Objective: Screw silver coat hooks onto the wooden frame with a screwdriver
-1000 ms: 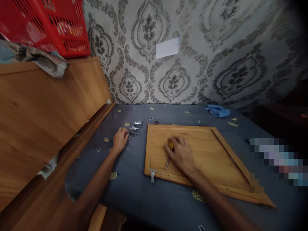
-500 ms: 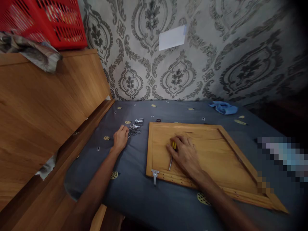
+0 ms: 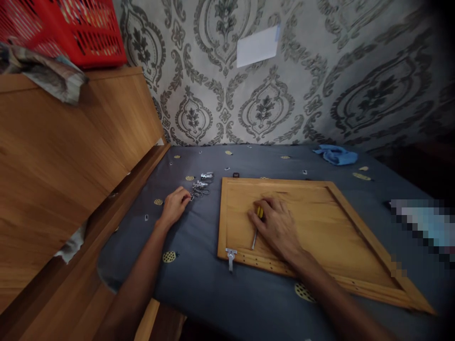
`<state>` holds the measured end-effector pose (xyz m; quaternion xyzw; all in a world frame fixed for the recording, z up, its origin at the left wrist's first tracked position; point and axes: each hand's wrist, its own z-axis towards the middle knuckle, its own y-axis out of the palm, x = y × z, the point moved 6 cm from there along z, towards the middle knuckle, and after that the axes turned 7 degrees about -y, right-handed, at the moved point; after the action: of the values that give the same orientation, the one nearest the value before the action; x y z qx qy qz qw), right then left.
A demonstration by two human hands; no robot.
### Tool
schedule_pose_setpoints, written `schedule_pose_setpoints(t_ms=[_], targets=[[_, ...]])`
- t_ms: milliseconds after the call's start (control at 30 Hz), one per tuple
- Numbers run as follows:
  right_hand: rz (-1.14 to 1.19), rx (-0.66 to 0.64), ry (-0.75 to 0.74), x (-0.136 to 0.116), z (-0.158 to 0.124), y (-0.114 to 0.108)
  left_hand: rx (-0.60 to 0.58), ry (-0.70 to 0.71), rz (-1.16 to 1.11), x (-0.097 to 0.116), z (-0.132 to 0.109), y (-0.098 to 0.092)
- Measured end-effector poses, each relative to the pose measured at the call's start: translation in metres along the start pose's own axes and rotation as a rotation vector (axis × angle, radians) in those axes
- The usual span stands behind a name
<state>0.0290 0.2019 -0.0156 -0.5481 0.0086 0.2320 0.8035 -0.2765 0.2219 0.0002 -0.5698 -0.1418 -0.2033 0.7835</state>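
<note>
A wooden cabinet door panel [image 3: 320,227] lies flat on a dark grey patterned bedsheet [image 3: 199,284]. My right hand [image 3: 279,226] rests on the panel, fingers curled over a yellow-handled screwdriver [image 3: 256,226] whose shaft points toward the panel's near edge. A metal hinge [image 3: 231,257] sticks out from that near edge. My left hand [image 3: 175,206] lies on the sheet to the left, fingers pinched together beside a small heap of metal hinges and fittings [image 3: 201,184]; what it pinches is too small to name.
A tall wooden cabinet side [image 3: 71,156] runs along the left, with a red plastic crate [image 3: 78,28] and a crumpled cloth [image 3: 42,76] on top. Patterned wallpaper stands behind the bed. A blue cloth [image 3: 336,155] lies at the back right.
My left hand has drawn slightly back from the heap of fittings, fingers closing. The right hand stays on the screwdriver. The view has tilted down a little.
</note>
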Motion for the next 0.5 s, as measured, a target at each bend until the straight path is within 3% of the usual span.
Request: schedule_pose_setpoints(t_ms=[267,500], targets=[[-0.001,0.019,-0.029,0.001,0.000,0.001,-0.192,0.111,-0.136,0.010,-0.008,-0.004],[0.004,0.039,-0.049,0.003,-0.001,0.004,-0.091,0.058,-0.202,-0.007,-0.001,-0.019]])
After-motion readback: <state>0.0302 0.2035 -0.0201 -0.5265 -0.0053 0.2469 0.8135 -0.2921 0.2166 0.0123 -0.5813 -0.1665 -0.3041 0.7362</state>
